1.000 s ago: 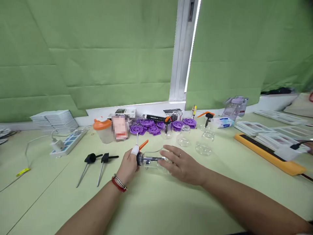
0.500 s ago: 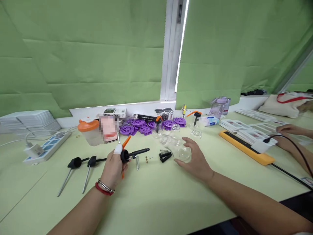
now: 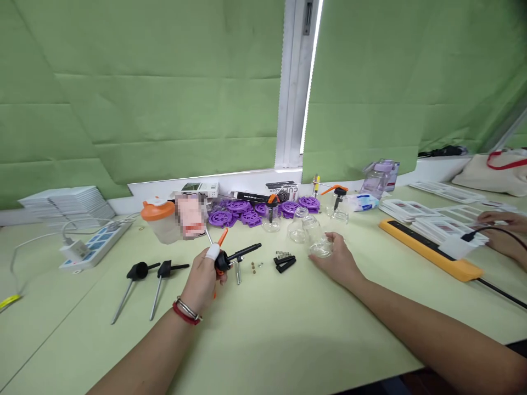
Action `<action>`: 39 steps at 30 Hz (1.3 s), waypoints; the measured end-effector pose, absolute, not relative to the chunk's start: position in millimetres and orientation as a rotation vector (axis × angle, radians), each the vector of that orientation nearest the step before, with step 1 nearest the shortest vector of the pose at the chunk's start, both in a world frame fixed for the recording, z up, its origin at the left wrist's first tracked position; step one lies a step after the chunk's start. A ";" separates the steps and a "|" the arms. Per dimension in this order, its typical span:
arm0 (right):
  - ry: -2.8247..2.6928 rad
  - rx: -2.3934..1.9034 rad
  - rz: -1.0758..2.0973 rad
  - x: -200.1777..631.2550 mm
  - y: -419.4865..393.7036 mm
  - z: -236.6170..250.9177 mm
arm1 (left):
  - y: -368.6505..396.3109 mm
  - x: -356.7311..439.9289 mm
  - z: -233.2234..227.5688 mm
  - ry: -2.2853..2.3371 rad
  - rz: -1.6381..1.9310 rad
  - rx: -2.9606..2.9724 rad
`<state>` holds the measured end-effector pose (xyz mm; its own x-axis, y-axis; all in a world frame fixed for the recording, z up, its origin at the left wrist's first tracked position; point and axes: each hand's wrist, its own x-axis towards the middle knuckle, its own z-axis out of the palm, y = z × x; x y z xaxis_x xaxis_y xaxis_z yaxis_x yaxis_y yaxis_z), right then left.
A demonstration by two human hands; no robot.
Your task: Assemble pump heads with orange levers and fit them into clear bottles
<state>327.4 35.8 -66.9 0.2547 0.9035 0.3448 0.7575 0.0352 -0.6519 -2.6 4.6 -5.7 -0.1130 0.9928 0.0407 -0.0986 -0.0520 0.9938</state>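
Note:
My left hand [image 3: 203,280] grips a black pump head [image 3: 230,257] with an orange lever and a metal rod; its thumb wears a white finger cot. My right hand [image 3: 338,259] rests on the table, its fingers touching a clear glass bottle [image 3: 317,237] that stands tilted next to another clear bottle [image 3: 297,231]. Between the hands lie a small spring with a black clip [image 3: 284,260], a short metal tube [image 3: 237,273] and tiny loose parts [image 3: 254,266].
Two black-headed metal rods [image 3: 142,280] lie left. At the back are an orange-lidded cup [image 3: 160,219], purple wheels [image 3: 242,211], more pump bottles [image 3: 338,204] and a power strip [image 3: 93,247]. An orange bar [image 3: 432,253] and stacked cards lie right, by another person's hands [image 3: 504,230].
The pump head has come out of the glass bottle. My left hand drew it left; my right hand carried the bottle back and to the right beside the other bottles.

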 end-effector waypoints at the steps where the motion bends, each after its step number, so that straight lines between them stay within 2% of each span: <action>1: -1.538 -1.764 0.204 327.7 39.5 -67.6 | 4.9 -3.4 -6.9 1.187 1.364 1.132; 8: -1.564 -1.901 0.136 330.6 50.5 -70.1 | 5.4 -5.5 -9.8 1.166 1.346 1.179; 17: -1.563 -1.818 0.055 337.0 49.5 -73.7 | 2.5 -5.0 -7.4 1.162 1.303 1.244; 19: -1.575 -1.706 -0.121 332.8 42.1 -66.8 | 1.5 -4.9 -5.3 1.165 1.290 1.247; 22: -1.806 -1.312 -0.451 311.5 21.1 -50.2 | -1.8 -2.3 -1.8 1.154 1.247 1.236; 28: -2.299 -0.698 -0.675 238.4 -20.3 -21.0 | -19.9 13.7 4.8 1.044 1.056 1.249; 32: -2.268 -0.650 -0.529 215.8 -21.7 -0.3 | -29.2 16.3 11.3 1.025 1.006 1.277; 35: -2.125 -0.747 -0.306 218.7 -20.7 21.0 | -31.9 8.1 17.7 1.184 1.165 1.539; 37: -2.076 -0.865 0.020 225.0 -20.6 31.7 | -34.2 2.5 21.2 1.288 1.291 1.738; 39: -2.034 -1.035 0.476 231.0 -18.8 34.0 | -36.8 0.6 22.5 1.268 1.325 1.841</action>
